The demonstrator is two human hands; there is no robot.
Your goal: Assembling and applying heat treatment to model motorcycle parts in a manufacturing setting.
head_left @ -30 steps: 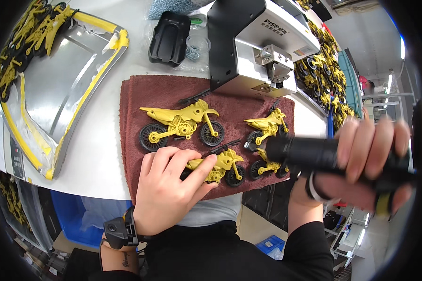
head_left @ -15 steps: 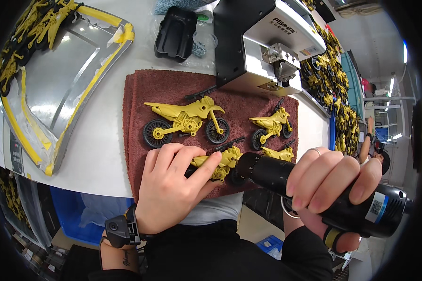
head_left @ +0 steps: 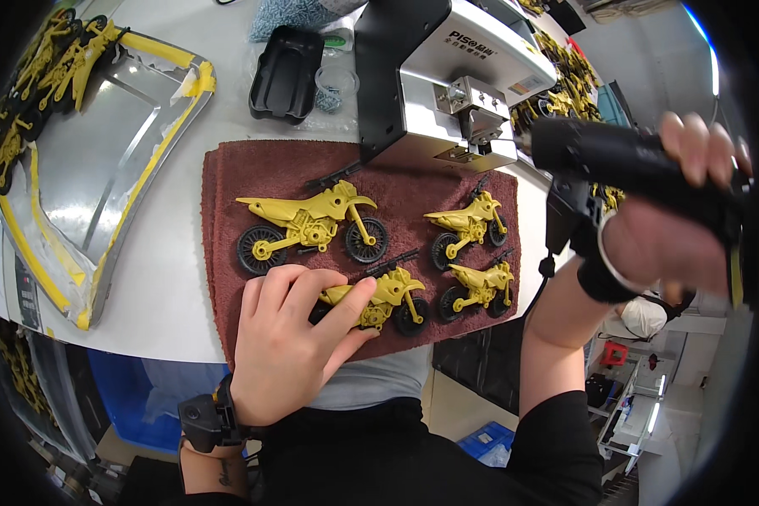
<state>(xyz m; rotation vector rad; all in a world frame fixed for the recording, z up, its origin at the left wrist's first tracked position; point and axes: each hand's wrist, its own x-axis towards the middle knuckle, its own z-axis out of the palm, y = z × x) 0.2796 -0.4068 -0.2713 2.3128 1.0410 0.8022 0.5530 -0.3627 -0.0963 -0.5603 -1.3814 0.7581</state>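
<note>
On the brown cloth (head_left: 447,185), my left hand (head_left: 291,341) holds down a yellow toy motorcycle (head_left: 386,295), thumb and forefinger around its rear half. That rear part is mostly hidden under the fingers. My right hand (head_left: 670,240), slightly blurred, grips a black electric screwdriver (head_left: 611,156) raised at the right. Its tip end points left, close to the front of the silver and black screw feeder (head_left: 438,80). A larger toy motorcycle (head_left: 312,218) lies beyond my left hand. Two smaller motorcycles, one far (head_left: 468,221) and one near (head_left: 482,287), lie to the right.
A black tray (head_left: 287,76), a small clear cup of screws (head_left: 333,88) and a bag of screws (head_left: 291,15) are behind the cloth. At left, a metal tray (head_left: 156,80) edged with yellow tape carries several toy motorcycles. A blue bin (head_left: 126,405) stands below the table.
My right hand has lifted the screwdriver off the held motorcycle and swung it up and right toward the screw feeder. My left hand keeps its hold. The view has shifted slightly.
</note>
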